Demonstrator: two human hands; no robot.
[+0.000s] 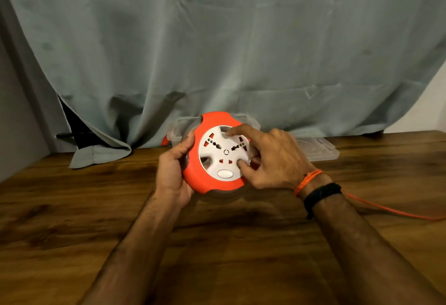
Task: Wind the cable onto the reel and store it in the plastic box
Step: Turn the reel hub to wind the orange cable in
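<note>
An orange cable reel [212, 121] with a white socket hub [223, 152] is held tilted above the wooden table [72, 220]. My left hand [173, 172] grips its left rim. My right hand [272, 157] rests on the white hub, with the forefinger and thumb pressed into its recesses. An orange cable [395, 210] trails from under my right wrist across the table to the right edge of the view. The clear plastic box [178, 133] stands behind the reel, mostly hidden by it.
A clear lid [318, 148] lies flat on the table to the right of the box. A grey-green curtain [217, 51] hangs behind the table and drapes onto its back left corner.
</note>
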